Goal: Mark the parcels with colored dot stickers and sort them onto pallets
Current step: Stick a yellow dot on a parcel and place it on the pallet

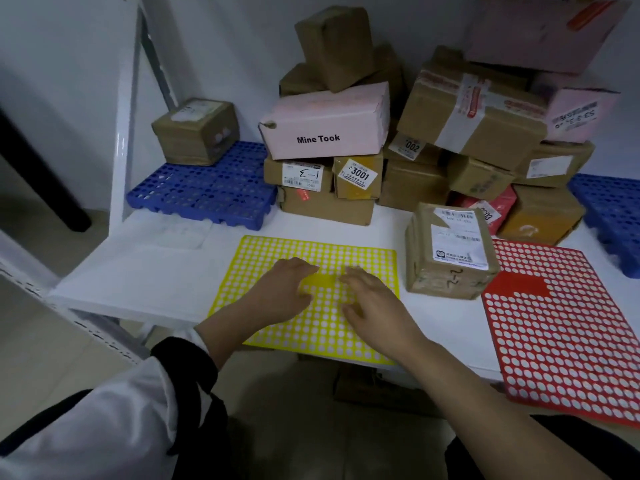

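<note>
1. Yellow sticker sheet (313, 249): lies flat on the white table (138, 271) at its near edge, straight before me. Most dots are gone, and a solid yellow patch (320, 280) shows near its middle.

2. My left hand (282, 289): rests palm-down on the yellow sheet, left of the patch. Its fingers (304, 268) are close together and loosely bent, tips at the patch's left edge. I cannot tell whether a dot is lifted.

3. My right hand (375, 306): rests on the yellow sheet, right of the patch. The fingers are relaxed and slightly spread, with the tips touching the sheet.

4. Taped brown parcel (450, 258): stands just beside the yellow sheet's right edge, its white label facing up. No hand touches it.

5. Red sticker sheet (571, 327): lies to the right of the yellow sheet, beyond that parcel, and overhangs the table's near edge.

6. Left blue pallet (207, 188): sits beyond the yellow sheet's far left corner and carries one small brown parcel (197, 131).

7. Right blue pallet (611, 209): sits far to the right of the yellow sheet, behind the red one, partly cut off.

8. Pile of parcels (467, 116): is stacked behind the yellow sheet against the wall. It is mostly brown cartons, with a pink box (325, 121) printed "Mine Took" at its left.

9. White sleeve (104, 427): has a black cuff and covers my left arm, nearer me than the yellow sheet.
</note>
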